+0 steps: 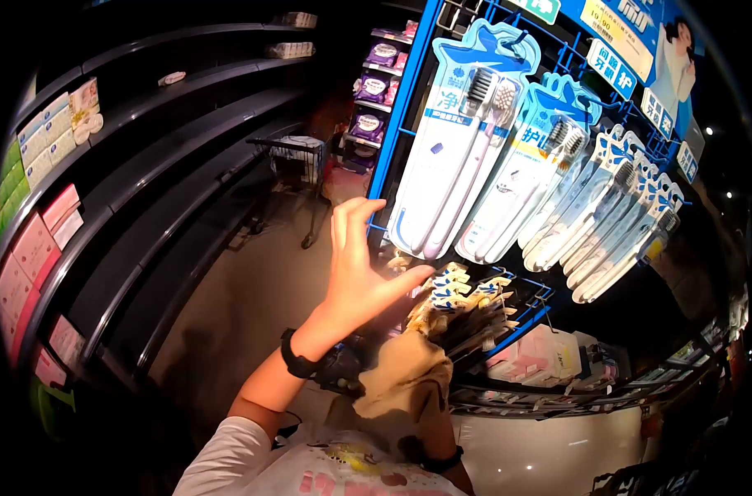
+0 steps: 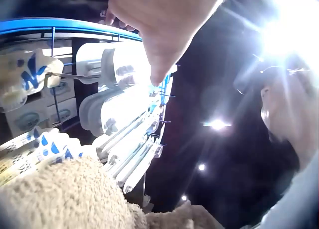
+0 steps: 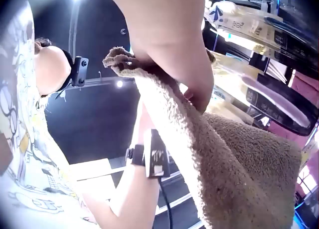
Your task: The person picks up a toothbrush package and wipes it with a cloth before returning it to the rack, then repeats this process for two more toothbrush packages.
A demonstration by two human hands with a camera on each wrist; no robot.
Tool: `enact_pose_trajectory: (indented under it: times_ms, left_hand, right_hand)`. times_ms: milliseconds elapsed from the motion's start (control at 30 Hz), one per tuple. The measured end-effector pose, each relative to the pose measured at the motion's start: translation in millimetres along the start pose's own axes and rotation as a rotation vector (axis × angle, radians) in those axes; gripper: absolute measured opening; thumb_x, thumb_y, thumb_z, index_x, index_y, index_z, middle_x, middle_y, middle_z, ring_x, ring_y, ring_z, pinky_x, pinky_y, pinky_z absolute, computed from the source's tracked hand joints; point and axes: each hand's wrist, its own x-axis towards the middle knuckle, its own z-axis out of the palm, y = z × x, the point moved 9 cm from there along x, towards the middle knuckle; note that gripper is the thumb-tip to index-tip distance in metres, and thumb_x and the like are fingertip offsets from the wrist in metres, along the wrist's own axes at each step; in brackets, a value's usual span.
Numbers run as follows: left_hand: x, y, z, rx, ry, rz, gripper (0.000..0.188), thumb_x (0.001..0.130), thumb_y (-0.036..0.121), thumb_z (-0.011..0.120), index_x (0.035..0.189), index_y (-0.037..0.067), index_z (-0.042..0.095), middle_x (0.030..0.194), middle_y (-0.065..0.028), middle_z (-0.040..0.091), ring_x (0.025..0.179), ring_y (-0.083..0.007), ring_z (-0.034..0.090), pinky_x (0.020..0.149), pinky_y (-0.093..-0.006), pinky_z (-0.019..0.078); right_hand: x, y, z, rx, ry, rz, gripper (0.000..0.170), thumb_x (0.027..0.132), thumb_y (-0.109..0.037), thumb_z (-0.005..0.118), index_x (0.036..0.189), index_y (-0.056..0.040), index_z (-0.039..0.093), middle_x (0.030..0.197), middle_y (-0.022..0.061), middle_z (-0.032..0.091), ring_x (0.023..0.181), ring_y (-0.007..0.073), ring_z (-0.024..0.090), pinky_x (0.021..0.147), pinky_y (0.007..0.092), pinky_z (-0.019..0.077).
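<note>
My left hand (image 1: 355,269) is raised at the blue rack's edge, thumb spread away from the fingers and nothing held between them. Its fingertips overlap the blue post beside a hanging toothbrush pack (image 1: 450,165), and the thumb points below that pack's lower end. In the left wrist view, the left hand (image 2: 159,29) reaches over the blue rail (image 2: 75,25), with white packs under the thumb. My right hand (image 3: 172,54) grips a beige towel (image 3: 194,159), which hangs down in folds. The head view shows the towel (image 1: 405,372) hiding the right hand.
More toothbrush packs (image 1: 620,219) hang in rows to the right, and others (image 1: 450,298) hang lower. Dark shelves (image 1: 169,107) line the left side. A shopping cart (image 1: 297,161) stands in the aisle. Pink and white boxes (image 1: 541,355) sit on a low shelf.
</note>
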Motion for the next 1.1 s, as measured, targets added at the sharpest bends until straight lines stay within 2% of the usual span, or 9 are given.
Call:
enact_pose_trajectory:
  times_ms: [100,167,233,333,600,667,733,800,1100]
  left_hand:
    - [21,21,1,0.039,0.118,0.092,0.089,0.051,0.022,0.077,0.119,-0.001,0.024,0.107,-0.0155,0.031,0.097,-0.0264,0.037,0.082,-0.0355,0.0339]
    - [32,23,8,0.022,0.13,0.117,0.094,0.053,0.018,0.076,0.123,-0.003,0.017,0.108,-0.0173,0.03,0.098,-0.0289,0.036,0.084,-0.0381,0.0328]
    - [37,19,11,-0.057,0.115,0.08,0.092,0.059,0.01,0.069,0.128,-0.003,0.01,0.106,-0.0191,0.035,0.094,-0.03,0.04,0.083,-0.0382,0.0343]
    - [32,18,0,-0.135,0.173,0.051,0.073,0.064,0.004,0.061,0.126,-0.004,0.022,0.099,-0.019,0.046,0.088,-0.0284,0.048,0.076,-0.0343,0.0393]
    - [26,26,-10,-0.203,0.171,0.158,0.026,0.069,0.003,0.058,0.092,-0.003,0.05,0.088,-0.0145,0.049,0.074,-0.0241,0.049,0.065,-0.0308,0.0401]
    - [25,32,-15,-0.116,0.172,0.191,0.025,0.068,0.004,0.059,0.09,-0.003,0.05,0.084,-0.0141,0.049,0.071,-0.0242,0.049,0.063,-0.0313,0.0397]
    - [23,40,-19,-0.183,0.161,0.197,0.026,0.067,0.005,0.062,0.089,-0.003,0.05,0.079,-0.0124,0.053,0.068,-0.0195,0.052,0.061,-0.0278,0.0412]
    - [22,34,-14,-0.424,0.007,-0.098,0.028,0.066,0.007,0.064,0.089,-0.003,0.051,0.075,-0.0094,0.057,0.066,-0.0128,0.054,0.06,-0.0235,0.0425]
    - [-9,46,-22,-0.68,-0.223,-0.125,0.043,0.069,0.009,0.065,0.103,-0.003,0.042,0.098,-0.0085,0.053,0.089,-0.0122,0.05,0.079,-0.025,0.0385]
  right_hand:
    - [-10,16,33,0.919,-0.233,0.273,0.011,0.082,-0.007,0.038,0.083,-0.0031,0.048,0.075,0.0031,0.049,0.06,0.0151,0.049,0.055,0.0215,0.0421]
    - [-33,42,25,0.831,0.019,0.349,0.013,0.084,-0.006,0.037,0.085,-0.0015,0.049,0.078,0.0061,0.05,0.061,0.0161,0.05,0.055,0.023,0.0425]
    - [-46,-17,23,-0.763,0.075,-0.383,0.019,0.087,-0.009,0.032,0.085,0.0014,0.048,0.083,0.008,0.05,0.064,0.0166,0.05,0.06,0.0214,0.0427]
    - [-49,54,19,0.259,-0.044,0.229,0.024,0.087,-0.012,0.032,0.077,0.001,0.05,0.078,0.0083,0.052,0.062,0.0159,0.05,0.06,0.0193,0.0424]
    - [-26,-57,38,0.273,0.042,0.121,0.027,0.086,-0.022,0.04,0.087,0.0037,0.047,0.067,0.0043,0.051,0.055,0.0104,0.051,0.05,0.0195,0.0411]
    - [-27,-9,46,0.964,-0.165,0.193,0.018,0.079,-0.007,0.046,0.094,0.0024,0.044,0.073,0.0089,0.049,0.054,0.0101,0.049,0.046,0.019,0.0402]
    - [-60,66,-8,0.175,0.235,0.144,0.022,0.076,-0.009,0.052,0.095,0.0007,0.046,0.064,0.0108,0.049,0.05,0.0126,0.049,0.046,0.0193,0.0433]
    - [-33,38,1,0.03,0.066,0.171,0.026,0.08,-0.012,0.049,0.1,0.0037,0.047,0.1,0.0112,0.053,0.093,0.0162,0.051,0.079,0.0271,0.0427]
    - [-21,-33,-11,0.29,-0.01,-0.067,0.025,0.075,-0.009,0.058,0.096,0.0013,0.05,0.094,0.0111,0.054,0.086,0.0136,0.053,0.072,0.0246,0.045]
